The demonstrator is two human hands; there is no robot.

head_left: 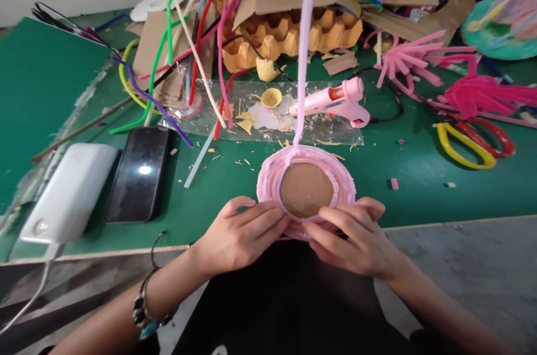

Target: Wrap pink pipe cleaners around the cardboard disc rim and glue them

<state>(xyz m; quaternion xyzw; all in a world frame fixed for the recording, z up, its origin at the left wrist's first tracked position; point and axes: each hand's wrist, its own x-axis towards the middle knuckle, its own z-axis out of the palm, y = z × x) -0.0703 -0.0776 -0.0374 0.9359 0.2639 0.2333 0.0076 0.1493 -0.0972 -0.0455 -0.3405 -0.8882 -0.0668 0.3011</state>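
Note:
A round cardboard disc (306, 190) with pink pipe cleaner coiled around its rim (268, 176) lies at the table's front edge. One lilac pipe cleaner (308, 25) rises from the far side of the coil, its upper end out of view. My left hand (247, 232) grips the near left of the coiled disc, fingertips pressed on the pink rows. On the near right, my right hand (352, 237) has its fingers bent over the inner edge of the coil. Both thumbs are partly hidden. Beyond the disc lies a pink glue gun (331, 103) on a clear plastic sheet.
Left are a white power bank (69, 193) with a cable and a black phone (138, 176). Scissors (465, 145) and pink pipe-cleaner bundles (411, 58) lie right. Behind stand an egg tray (289, 36), cardboard and loose pipe cleaners (159, 70). Yellow scraps surround the glue gun.

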